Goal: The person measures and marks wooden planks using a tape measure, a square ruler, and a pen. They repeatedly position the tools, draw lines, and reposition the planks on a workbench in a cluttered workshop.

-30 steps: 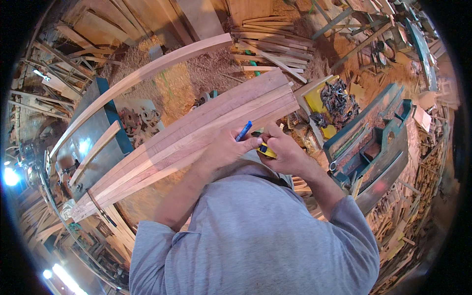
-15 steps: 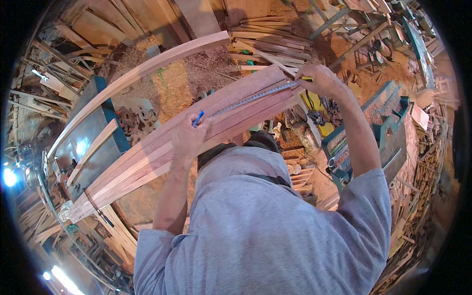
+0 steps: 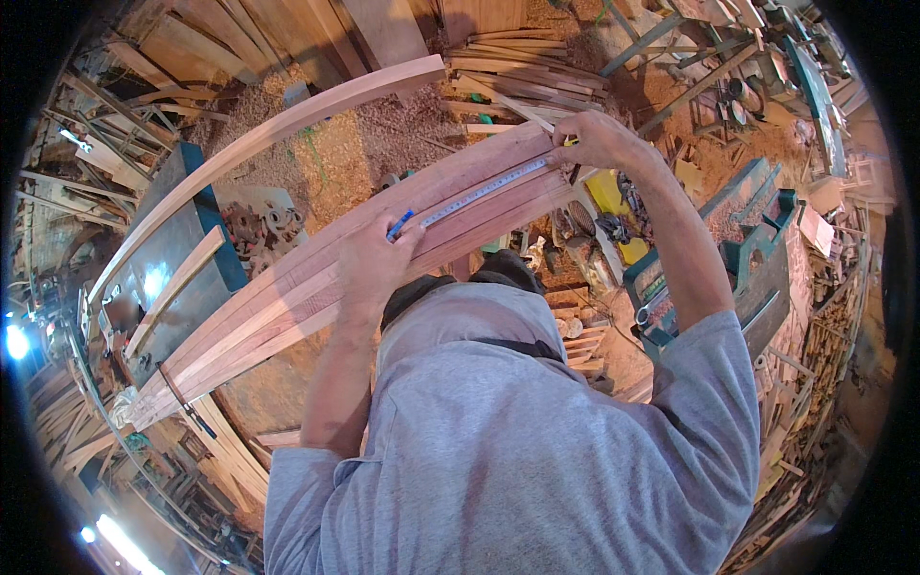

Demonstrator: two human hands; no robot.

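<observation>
Reddish wooden planks (image 3: 316, 270) lie side by side in front of me, running from lower left to upper right. Along them stretches the pale blade of a tape measure (image 3: 484, 194). My left hand (image 3: 372, 261) rests on the planks at the blade's left end, closed round a blue pen (image 3: 400, 225) that sticks up from the fingers. Whether those fingers also pinch the blade, I cannot tell. Near the planks' right end, my right hand (image 3: 604, 144) is closed on the tape measure's case; only a bit of yellow shows, and the palm hides the rest.
A clamp (image 3: 182, 398) crosses the planks' far left end. Beyond them, a long curved wooden piece (image 3: 259, 139) lies over a dark machine table (image 3: 206, 235). A green machine (image 3: 747, 254) stands at right. Wood strips (image 3: 527, 67) are stacked at the back, among shavings.
My right hand has shifted slightly left and up, and my left hand slightly right. The stretch of blade between them looks shorter. Both keep their hold on the pen and tape measure.
</observation>
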